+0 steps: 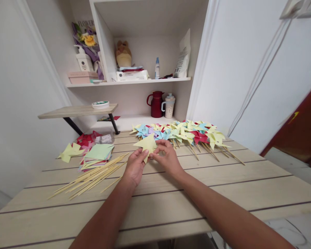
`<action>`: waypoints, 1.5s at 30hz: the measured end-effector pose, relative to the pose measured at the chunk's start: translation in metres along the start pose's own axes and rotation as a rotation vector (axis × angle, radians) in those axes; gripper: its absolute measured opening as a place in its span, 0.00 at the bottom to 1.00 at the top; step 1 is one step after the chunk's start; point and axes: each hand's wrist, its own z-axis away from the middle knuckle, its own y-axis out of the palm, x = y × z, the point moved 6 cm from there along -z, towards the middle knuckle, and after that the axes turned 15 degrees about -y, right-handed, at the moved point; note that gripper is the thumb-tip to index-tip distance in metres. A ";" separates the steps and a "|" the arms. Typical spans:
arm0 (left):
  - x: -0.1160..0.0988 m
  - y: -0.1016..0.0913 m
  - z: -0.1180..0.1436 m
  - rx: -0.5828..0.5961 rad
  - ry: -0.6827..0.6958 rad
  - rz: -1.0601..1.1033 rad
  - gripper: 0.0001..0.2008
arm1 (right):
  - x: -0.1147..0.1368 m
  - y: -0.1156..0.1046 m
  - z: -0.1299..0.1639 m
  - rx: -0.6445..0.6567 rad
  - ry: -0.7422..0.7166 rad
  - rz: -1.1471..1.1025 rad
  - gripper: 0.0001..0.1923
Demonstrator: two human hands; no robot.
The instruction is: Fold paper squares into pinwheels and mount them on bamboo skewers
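A pale wooden desk (223, 193) fills the lower view, set against a white shelf unit (145, 80) that carries a red jug (156, 103), a spotted mug (169, 105) and a soft toy (123, 53). Along the far edge of the desk lies a wide heap of finished paper pinwheels (186, 133) on sticks, in yellow, blue and red. To the left sits a stack of coloured paper squares (97, 155), and beside it a loose bundle of bamboo skewers (93, 176) fanned toward the near edge.

At the middle, just above the desk, both hands meet on one yellow folded paper (147, 144). The left hand (134, 167) pinches its lower left part between thumb and fingers; the right hand (167, 157) is closed on its right edge, fingertips pressed to the sheet.

The paper looks very light, thin and easily creased, so it likely tears or loses its folds under a hard grip. Holding it at the folded points, with fingertips only, seems the safest way.
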 end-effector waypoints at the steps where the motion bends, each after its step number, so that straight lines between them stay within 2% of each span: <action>1: 0.000 0.001 0.000 0.007 0.003 -0.004 0.15 | 0.000 0.000 0.000 -0.005 0.002 -0.001 0.08; 6: 0.001 0.004 0.000 0.019 0.034 -0.036 0.16 | -0.001 0.000 0.001 -0.017 0.009 0.008 0.09; 12: -0.006 -0.002 0.000 -0.130 0.167 -0.202 0.13 | 0.003 -0.004 -0.003 -0.009 -0.042 0.068 0.07; 16: -0.020 -0.001 0.006 -0.246 0.304 -0.473 0.07 | 0.015 -0.021 -0.012 -0.036 -0.136 0.162 0.23; 20: -0.028 0.007 0.012 -0.261 0.401 -0.617 0.03 | 0.029 -0.031 -0.018 0.030 -0.226 0.300 0.32; 23: -0.028 0.012 0.016 -0.246 0.419 -0.662 0.03 | 0.029 -0.030 -0.019 0.126 -0.241 0.380 0.29; 27: -0.026 0.016 0.018 -0.209 0.442 -0.655 0.05 | 0.024 -0.024 -0.018 0.239 -0.282 0.441 0.15; 32: -0.026 0.017 0.019 -0.192 0.456 -0.672 0.05 | 0.024 -0.022 -0.018 0.264 -0.282 0.386 0.05; 35: -0.027 0.019 0.020 -0.166 0.454 -0.641 0.05 | 0.024 -0.021 -0.018 0.233 -0.217 0.267 0.02; 37: -0.026 0.018 0.019 -0.140 0.433 -0.544 0.12 | 0.018 -0.020 -0.016 0.186 -0.094 0.126 0.02; 39: -0.026 0.015 0.018 -0.138 0.409 -0.422 0.26 | 0.005 -0.017 -0.012 0.108 0.138 -0.080 0.08; 41: -0.026 0.008 0.015 -0.170 0.385 -0.311 0.35 | -0.009 -0.013 -0.003 0.001 0.399 -0.322 0.13; 43: -0.024 0.001 0.012 -0.203 0.334 -0.256 0.30 | -0.016 -0.009 0.004 -0.105 0.544 -0.508 0.15; 45: -0.018 -0.001 0.007 -0.176 0.243 -0.279 0.22 | -0.018 -0.008 0.006 -0.169 0.577 -0.595 0.15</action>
